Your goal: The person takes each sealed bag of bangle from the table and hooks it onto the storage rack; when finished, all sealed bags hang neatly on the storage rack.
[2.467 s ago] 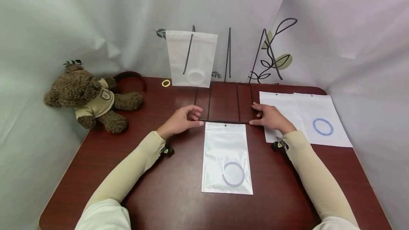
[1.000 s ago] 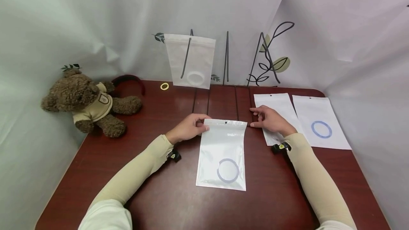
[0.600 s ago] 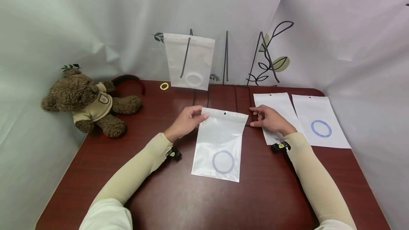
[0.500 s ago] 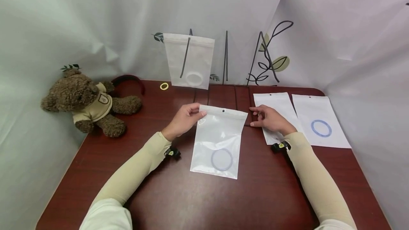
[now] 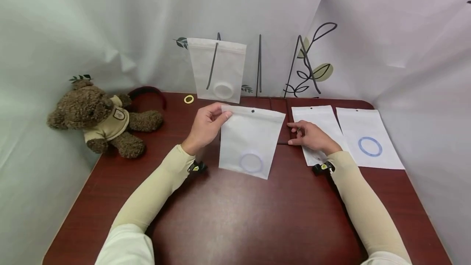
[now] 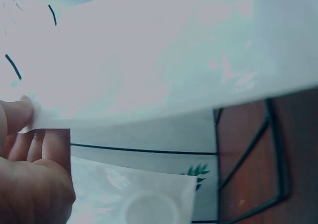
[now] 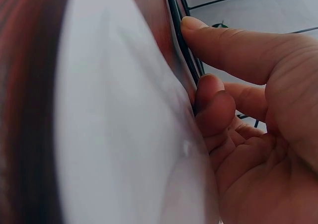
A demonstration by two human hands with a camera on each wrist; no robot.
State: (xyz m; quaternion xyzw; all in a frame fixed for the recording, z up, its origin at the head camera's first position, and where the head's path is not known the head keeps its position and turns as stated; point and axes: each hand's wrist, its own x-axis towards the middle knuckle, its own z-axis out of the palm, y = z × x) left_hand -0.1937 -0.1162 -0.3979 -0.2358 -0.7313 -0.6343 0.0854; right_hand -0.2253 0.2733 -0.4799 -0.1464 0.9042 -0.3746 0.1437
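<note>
My left hand [image 5: 206, 126] pinches the upper left corner of a white zip bag [image 5: 247, 136], held raised above the table. A blue ring shows through its lower part, and a hole sits near the top edge. In the left wrist view the thumb and fingers of the left hand [image 6: 37, 172] grip the edge of the bag [image 6: 149, 60]. The right hand [image 5: 310, 136] is at the near right corner of a black wire rack [image 5: 283, 144], fingers loosely bent. Seen from the right wrist, fingertips of the right hand [image 7: 268, 90] touch the rack's wire [image 7: 185, 47].
Another white bag [image 5: 217, 64] hangs on the rack's left prong; two other upright prongs stand to its right. Two bags [image 5: 319, 128] [image 5: 369, 128] lie at the right. A yellow ring [image 5: 189, 99], a teddy bear [image 5: 88, 105] and a dark red band [image 5: 147, 89] are at the back left.
My left hand took hold of the bag that lay flat before the rack, lifted it and moved it up and slightly left towards the rack. The right hand has stayed nearly in place.
</note>
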